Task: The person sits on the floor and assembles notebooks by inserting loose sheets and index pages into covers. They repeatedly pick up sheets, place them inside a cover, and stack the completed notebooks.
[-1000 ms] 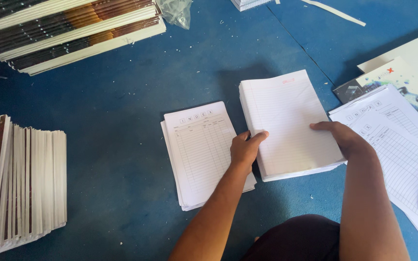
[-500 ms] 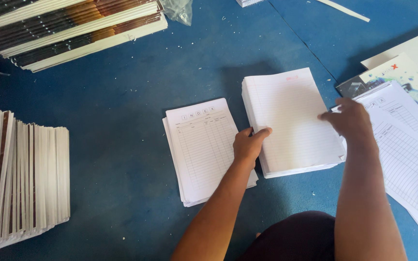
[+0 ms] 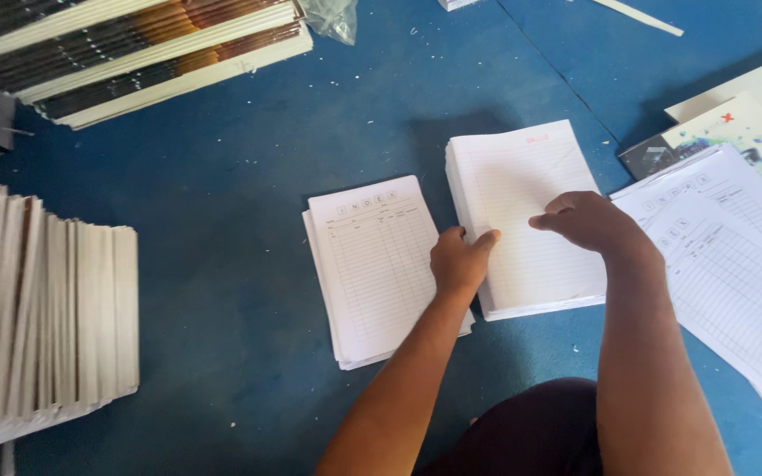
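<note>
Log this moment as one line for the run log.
left hand: on lined paper stack left edge | right hand: on stack top | form stack: beside

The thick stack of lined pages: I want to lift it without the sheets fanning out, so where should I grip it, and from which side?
Probably grip the lined stack at its near long edges, one hand per side. It lies flat on the blue floor, loose sheets, nothing binding visible. The left hand already sits at its left edge; the right hand rests on top. The form sheets crowd the left side, so come in low.

Bright, even daylight; soft shadow above ruled stack (image 3: 522, 211) at frame centre; white pages slightly glary; focus sharp, edges mildly stretched.
</note>
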